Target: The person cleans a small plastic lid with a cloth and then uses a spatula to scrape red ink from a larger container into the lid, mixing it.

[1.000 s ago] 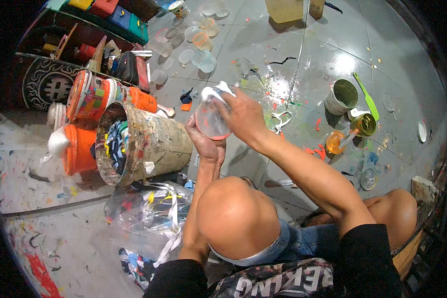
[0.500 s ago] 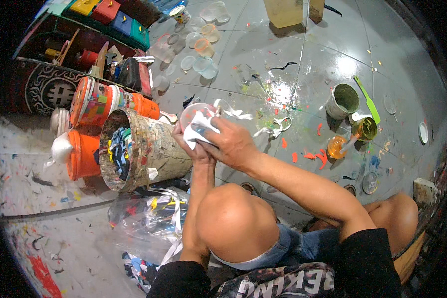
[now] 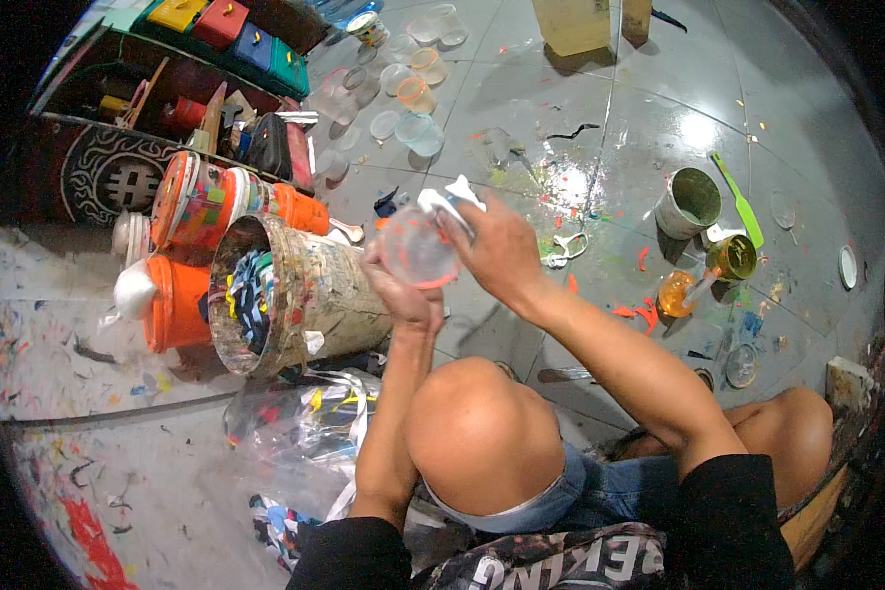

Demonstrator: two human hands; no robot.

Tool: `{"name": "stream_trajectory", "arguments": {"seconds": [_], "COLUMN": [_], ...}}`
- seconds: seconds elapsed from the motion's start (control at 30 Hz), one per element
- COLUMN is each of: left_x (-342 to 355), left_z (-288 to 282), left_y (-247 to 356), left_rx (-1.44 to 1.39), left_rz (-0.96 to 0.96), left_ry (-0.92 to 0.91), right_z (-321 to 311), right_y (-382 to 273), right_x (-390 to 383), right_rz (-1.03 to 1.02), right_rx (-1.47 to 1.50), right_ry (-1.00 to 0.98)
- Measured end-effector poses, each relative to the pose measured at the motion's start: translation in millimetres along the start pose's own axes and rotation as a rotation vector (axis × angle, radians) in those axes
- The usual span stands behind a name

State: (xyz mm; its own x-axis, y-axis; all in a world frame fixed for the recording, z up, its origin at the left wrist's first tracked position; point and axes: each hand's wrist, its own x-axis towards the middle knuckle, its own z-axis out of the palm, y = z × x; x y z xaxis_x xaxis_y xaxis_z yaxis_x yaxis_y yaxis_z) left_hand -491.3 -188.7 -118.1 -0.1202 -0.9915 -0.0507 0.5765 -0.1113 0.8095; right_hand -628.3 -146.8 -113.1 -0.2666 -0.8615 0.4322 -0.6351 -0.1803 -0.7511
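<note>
My left hand (image 3: 410, 299) is closed round a clear plastic tub (image 3: 415, 246) with orange-red smears on it. The tub is tilted, its round face turned up toward me. In my right hand (image 3: 501, 246) a bunched white cloth (image 3: 446, 200) is pinched against the tub's upper right rim. Some of the right fingers are hidden behind the cloth and tub. Just left of the left wrist lies a large paint-crusted bucket (image 3: 334, 295) on its side, with scraps of coloured cloth (image 3: 253, 295) inside.
Several clear plastic tubs (image 3: 420, 134) stand on the floor at the upper left. Orange buckets (image 3: 182, 305) lie at the left. To the right are a paint can (image 3: 686, 202), a green spatula (image 3: 736, 202) and a cup of orange liquid (image 3: 677, 293). A plastic bag (image 3: 295, 418) sits by my left forearm.
The white cloth and my right hand have moved up and right, from across the tub to its rim. More of the tub's smeared face now shows. The view has shifted slightly.
</note>
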Motion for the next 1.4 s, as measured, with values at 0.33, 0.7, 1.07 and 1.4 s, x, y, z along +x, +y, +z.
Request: {"name": "stream_trajectory", "arguments": {"seconds": [0.33, 0.7, 1.07, 1.4], "left_x": [1.3, 22.6, 3.4, 12.6], "left_z": [0.5, 20.2, 32.1, 13.5], "left_y": [3.7, 44.7, 11.9, 3.4], "left_rx": [0.117, -0.023, -0.009, 0.099], "left_rz": [0.006, -0.044, -0.076, -0.054], "left_ry": [0.058, 0.139, 0.171, -0.055], "right_z": [11.6, 31.3, -6.5, -19.7], "right_y": [2.2, 28.4, -5.4, -6.7], "right_x": [-11.3, -17.5, 19.2, 29.4], "right_rz": [0.045, 0.557, 0.968, 0.753], "right_rx": [-0.024, 0.623, 1.640, 1.468], "right_ry": [0.028, -0.160, -0.504, -0.451]}}
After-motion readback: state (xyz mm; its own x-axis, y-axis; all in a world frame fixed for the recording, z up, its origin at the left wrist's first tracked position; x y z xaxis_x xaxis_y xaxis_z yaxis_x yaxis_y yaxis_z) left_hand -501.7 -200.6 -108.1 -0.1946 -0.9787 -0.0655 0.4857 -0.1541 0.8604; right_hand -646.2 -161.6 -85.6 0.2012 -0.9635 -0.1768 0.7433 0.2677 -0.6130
